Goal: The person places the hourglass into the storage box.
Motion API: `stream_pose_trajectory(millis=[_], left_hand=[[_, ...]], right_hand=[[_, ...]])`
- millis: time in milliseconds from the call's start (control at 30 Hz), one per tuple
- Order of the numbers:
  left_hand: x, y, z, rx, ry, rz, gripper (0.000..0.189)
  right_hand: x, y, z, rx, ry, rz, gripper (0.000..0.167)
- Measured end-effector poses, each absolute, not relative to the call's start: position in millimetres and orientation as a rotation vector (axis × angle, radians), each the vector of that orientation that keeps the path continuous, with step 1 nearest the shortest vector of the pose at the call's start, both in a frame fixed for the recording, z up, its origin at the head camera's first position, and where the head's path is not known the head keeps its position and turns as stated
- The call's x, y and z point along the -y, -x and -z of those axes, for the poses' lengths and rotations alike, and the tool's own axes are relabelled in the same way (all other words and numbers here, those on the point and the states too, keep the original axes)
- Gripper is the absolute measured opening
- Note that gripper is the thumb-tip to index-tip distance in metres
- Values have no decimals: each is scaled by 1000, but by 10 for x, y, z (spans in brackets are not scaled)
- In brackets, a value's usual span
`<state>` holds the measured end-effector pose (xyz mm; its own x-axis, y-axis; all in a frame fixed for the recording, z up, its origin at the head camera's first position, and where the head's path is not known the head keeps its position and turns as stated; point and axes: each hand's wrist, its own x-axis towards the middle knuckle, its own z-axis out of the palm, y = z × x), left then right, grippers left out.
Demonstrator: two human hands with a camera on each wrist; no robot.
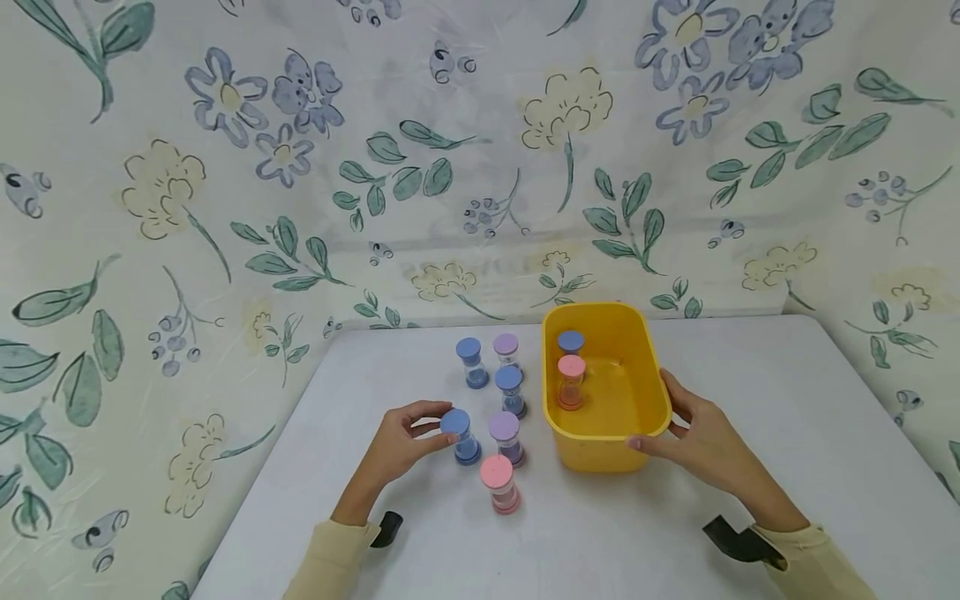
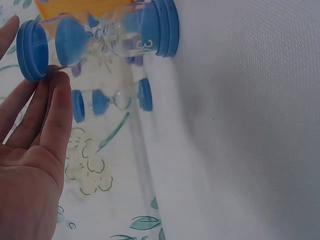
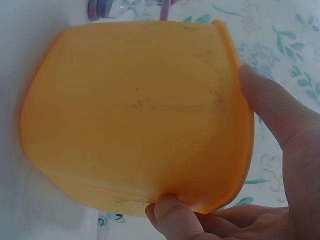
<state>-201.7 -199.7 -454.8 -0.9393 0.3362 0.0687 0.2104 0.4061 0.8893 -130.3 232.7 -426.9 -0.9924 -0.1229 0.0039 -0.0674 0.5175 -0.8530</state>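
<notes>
The yellow plastic bin with rounded corners [image 1: 603, 455] is upright on the white table [image 1: 360, 367]. To its left, the left hand [image 1: 408, 440] has thumb and fingers bent around the upper cap of a blue-capped clear hourglass [image 1: 462, 433]; the gap between them is only as wide as that cap. The hourglass lies at the fingertips, on the bin side of the palm, about upright; whether its base touches the table cannot be told.

The right hand [image 1: 693, 427] grips the bin's near right corner, thumb on the rim and fingers curled against the outer wall.

Left of the bin, between it and the left hand, stands a purple-capped hourglass [image 1: 507, 437], with a pink-capped hourglass [image 1: 501, 485] nearer the person. Farther back on that side are two more blue hourglasses [image 1: 511, 390] and another purple one [image 1: 507, 347]. Inside the bin, along its left wall, a pink-capped hourglass with pink sand [image 1: 571, 382] stands before a blue-capped one [image 1: 571, 341].
</notes>
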Motion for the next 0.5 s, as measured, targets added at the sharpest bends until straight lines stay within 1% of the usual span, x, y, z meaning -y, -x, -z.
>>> stream_pose_trajectory(millis=[500], left_hand=[[2001,2047,4619,-2514,-471,-1574,50]], right_hand=[[-2326,1303,4279,-2685,188,1510,113]])
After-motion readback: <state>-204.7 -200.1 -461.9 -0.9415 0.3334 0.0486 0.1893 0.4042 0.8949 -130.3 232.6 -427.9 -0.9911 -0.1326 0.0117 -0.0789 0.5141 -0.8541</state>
